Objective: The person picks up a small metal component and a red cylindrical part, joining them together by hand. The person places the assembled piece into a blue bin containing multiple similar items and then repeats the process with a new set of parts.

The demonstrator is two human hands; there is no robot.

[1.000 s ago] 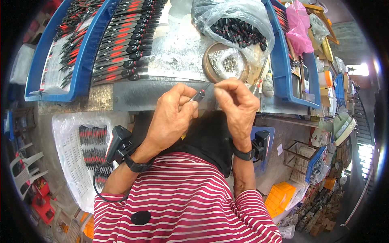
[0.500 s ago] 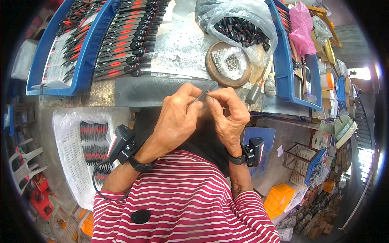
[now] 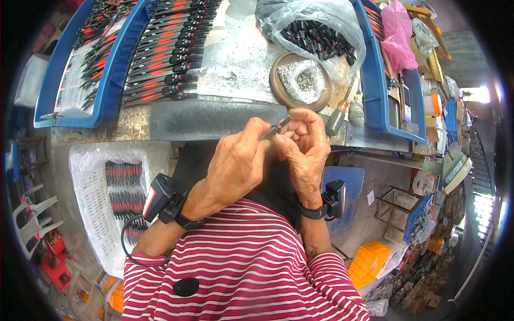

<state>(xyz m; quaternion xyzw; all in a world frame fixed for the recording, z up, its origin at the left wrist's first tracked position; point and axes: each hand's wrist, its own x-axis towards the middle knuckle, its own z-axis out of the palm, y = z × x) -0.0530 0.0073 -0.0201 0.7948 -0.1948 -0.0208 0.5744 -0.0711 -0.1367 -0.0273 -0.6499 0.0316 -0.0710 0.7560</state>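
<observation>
Between my two hands, at the bench edge, is a small slim dark piece with a hint of red. My left hand is closed, pinching its lower left end between thumb and fingers. The thumb and curled fingers of my right hand are at its upper right end, closed on it. Fingers cover much of the piece, so its exact kind does not show. Beyond my left hand lies a row of slim black pieces with red ovals. A round wooden dish holds a bag of small metal parts beyond my right hand.
A clear plastic bag of small black parts lies at the back. Blue bins flank the bench, left and right. A dark-handled tool lies by my right hand. Below left stands a white basket with rows of black-and-red pieces.
The dark piece has tilted and shows more between my hands. My right fingers have shifted up along it and curled, while my left hand keeps nearly the same place.
</observation>
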